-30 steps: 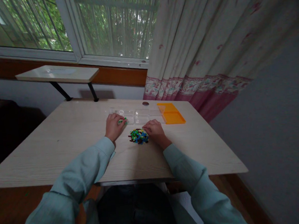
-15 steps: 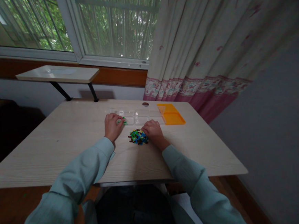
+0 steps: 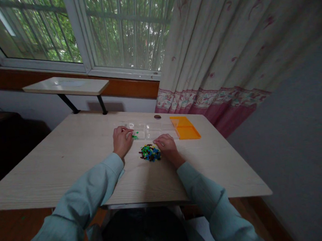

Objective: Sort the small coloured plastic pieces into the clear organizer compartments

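A small heap of tiny plastic pieces [image 3: 150, 153], green, blue, brown and yellow, lies on the table in front of me. Behind it stands a clear compartment box [image 3: 153, 133], lying flat. Some green pieces [image 3: 135, 136] rest in its near left compartment. My left hand [image 3: 122, 139] is at that compartment's left side, fingers bent and thumb drawn in; whatever is between the fingertips is too small to make out. Just at the heap's right edge is my right hand [image 3: 166, 146], its fingers curled together, and their tips hide anything held.
An orange tray-like lid [image 3: 188, 128] lies at the right of the clear box. Behind the box is a dark oval spot [image 3: 157, 116] on the table [image 3: 77, 153]. A raised shelf [image 3: 66, 87] stands at the back left, and a curtain [image 3: 202, 76] hangs at the back right.
The view has tilted up slightly. Green pieces that were at my left fingertips now show in the compartment, with the fingers drawn a little back. My right hand stays by the heap.
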{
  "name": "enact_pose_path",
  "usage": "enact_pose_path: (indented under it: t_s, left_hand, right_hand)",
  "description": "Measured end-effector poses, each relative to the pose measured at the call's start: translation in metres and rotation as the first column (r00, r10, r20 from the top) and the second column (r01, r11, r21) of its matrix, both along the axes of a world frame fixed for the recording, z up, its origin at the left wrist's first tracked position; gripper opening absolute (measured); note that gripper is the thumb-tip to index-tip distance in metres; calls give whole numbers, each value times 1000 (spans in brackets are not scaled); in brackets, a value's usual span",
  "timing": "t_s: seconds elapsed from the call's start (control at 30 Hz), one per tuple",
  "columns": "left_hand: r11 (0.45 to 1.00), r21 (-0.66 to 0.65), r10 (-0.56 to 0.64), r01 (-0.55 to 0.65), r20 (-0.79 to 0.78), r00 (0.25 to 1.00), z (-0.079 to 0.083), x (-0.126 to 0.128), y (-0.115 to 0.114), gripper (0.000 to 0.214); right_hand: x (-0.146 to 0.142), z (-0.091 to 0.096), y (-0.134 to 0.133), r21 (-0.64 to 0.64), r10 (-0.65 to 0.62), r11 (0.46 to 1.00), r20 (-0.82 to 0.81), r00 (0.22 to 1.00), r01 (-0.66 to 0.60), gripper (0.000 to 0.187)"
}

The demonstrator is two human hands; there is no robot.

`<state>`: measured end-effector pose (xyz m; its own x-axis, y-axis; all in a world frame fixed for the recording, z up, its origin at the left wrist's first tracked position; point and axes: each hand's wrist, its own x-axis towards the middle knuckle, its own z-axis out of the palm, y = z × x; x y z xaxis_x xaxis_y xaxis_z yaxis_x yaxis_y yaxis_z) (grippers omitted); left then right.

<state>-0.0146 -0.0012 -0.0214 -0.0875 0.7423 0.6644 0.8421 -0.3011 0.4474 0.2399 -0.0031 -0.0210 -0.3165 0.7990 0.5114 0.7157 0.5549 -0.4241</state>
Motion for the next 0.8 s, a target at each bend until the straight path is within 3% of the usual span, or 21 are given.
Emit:
enact_pose_path:
  t_s: [0.1, 0.2, 0.3, 0.4, 0.8]
  left_hand:
    - [998, 19, -51, 52, -16, 999, 3, 3, -3, 21]
    - [981, 38, -186, 189, -71, 980, 7, 12, -11, 21]
    - [931, 28, -353, 363, -165, 921, 11, 24, -21, 23]
    - [890, -10, -444, 456, -250, 860, 15, 32, -29, 26]
    - [883, 56, -413, 467, -380, 828, 17, 33, -28, 26]
  right_hand:
    - [-2, -1, 1, 2, 57, 998, -116, 992, -57, 14]
    - [-6, -1, 0, -11, 104, 994, -254, 962, -110, 16]
    - [-11, 0, -2, -55, 118, 988, -336, 934, -145, 17]
    - [-13, 0, -4, -84, 140, 979, -382, 914, -185, 18]
    - [-16, 4, -8, -178, 182, 939, -470, 864, -295, 22]
